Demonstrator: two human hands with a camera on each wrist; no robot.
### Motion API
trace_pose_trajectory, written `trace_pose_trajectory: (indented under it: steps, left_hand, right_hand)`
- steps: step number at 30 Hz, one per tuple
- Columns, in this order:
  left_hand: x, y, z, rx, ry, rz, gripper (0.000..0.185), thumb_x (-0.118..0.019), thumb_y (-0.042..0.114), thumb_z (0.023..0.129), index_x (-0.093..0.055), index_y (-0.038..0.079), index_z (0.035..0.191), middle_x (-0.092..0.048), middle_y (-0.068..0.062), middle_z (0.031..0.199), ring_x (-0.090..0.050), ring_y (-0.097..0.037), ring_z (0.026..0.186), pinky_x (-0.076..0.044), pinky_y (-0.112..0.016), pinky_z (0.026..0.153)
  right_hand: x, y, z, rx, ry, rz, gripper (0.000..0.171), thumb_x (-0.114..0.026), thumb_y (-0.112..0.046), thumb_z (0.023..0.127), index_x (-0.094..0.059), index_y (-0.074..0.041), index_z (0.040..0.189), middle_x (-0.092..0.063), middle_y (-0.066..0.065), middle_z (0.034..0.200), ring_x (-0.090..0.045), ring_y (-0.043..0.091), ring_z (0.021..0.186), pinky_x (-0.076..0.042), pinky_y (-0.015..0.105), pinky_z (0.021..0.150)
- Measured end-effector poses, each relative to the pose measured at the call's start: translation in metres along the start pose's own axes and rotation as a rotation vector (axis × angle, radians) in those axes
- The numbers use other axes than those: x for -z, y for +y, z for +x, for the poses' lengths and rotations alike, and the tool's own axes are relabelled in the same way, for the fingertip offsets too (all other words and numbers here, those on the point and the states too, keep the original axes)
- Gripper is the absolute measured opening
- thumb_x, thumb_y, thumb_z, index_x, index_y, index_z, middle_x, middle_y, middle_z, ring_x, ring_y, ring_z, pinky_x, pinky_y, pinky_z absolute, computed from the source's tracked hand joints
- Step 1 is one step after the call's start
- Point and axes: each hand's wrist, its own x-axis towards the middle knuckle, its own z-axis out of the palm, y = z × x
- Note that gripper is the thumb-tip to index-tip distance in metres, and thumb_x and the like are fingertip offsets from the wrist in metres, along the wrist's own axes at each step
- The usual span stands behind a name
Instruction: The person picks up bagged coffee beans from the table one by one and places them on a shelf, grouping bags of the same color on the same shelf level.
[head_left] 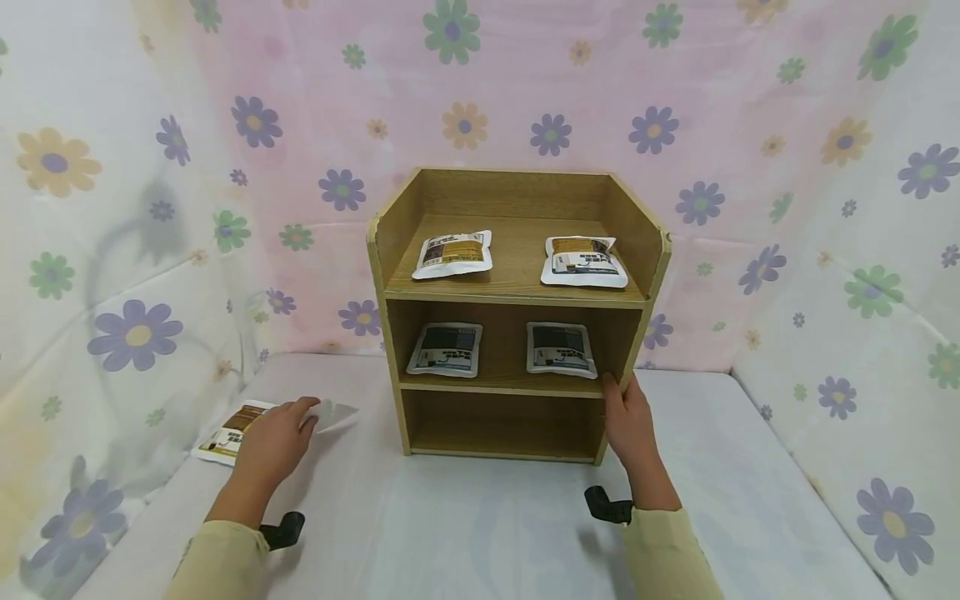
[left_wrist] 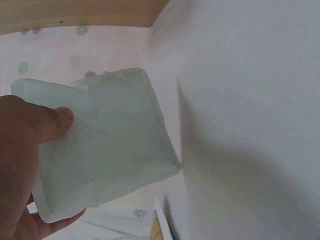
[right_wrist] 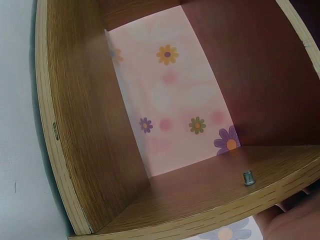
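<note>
Your left hand point(head_left: 273, 437) pinches a pale pouch point(left_wrist: 102, 142) just above the desk point(head_left: 480, 533), left of the shelf point(head_left: 516, 312). Your right hand point(head_left: 628, 421) grips the shelf's right post (steadying it). Next, I judge: carry the pouch to the bare bottom tier.

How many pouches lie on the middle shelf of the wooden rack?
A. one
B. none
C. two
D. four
C: in the head view, two dark pouches lie side by side on the middle shelf of the rack, while the bottom shelf holds none and the top shelf holds two more.
</note>
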Motion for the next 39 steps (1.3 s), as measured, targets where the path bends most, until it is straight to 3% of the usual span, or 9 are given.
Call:
trace_pose_trajectory:
  steps: [12, 24, 39]
  left_hand:
    - [0.019, 0.014, -0.001, -0.02, -0.05, 0.003, 0.031, -0.059, 0.012, 0.093, -0.059, 0.004, 0.123, -0.069, -0.02, 0.107, -0.066, -0.04, 0.093, -0.052, -0.054, 0.074]
    - [0.037, 0.031, -0.007, -0.047, -0.059, -0.001, 0.031, -0.06, 0.008, 0.091, -0.061, 0.004, 0.121, -0.069, -0.018, 0.105, -0.067, -0.038, 0.093, -0.054, -0.052, 0.074]
    - [0.053, 0.053, -0.012, -0.061, -0.163, 0.039, 0.032, -0.055, 0.004, 0.091, -0.06, 0.002, 0.123, -0.069, -0.018, 0.105, -0.067, -0.035, 0.089, -0.054, -0.048, 0.069]
  right_hand:
    - [0.001, -0.001, 0.0, 0.0, 0.0, 0.0, 0.063, -0.024, -0.054, 0.101, -0.02, -0.021, 0.155, -0.036, 0.017, 0.153, -0.045, 0.043, 0.132, -0.04, 0.065, 0.102]
    - [0.002, 0.0, 0.0, 0.025, 0.003, -0.012, 0.062, -0.024, -0.052, 0.102, -0.02, -0.019, 0.155, -0.036, 0.018, 0.153, -0.044, 0.045, 0.133, -0.038, 0.066, 0.103]
    - [0.001, 0.001, 0.001, 0.006, -0.003, -0.007, 0.063, -0.024, -0.054, 0.101, -0.02, -0.021, 0.155, -0.036, 0.016, 0.154, -0.044, 0.043, 0.133, -0.039, 0.065, 0.104]
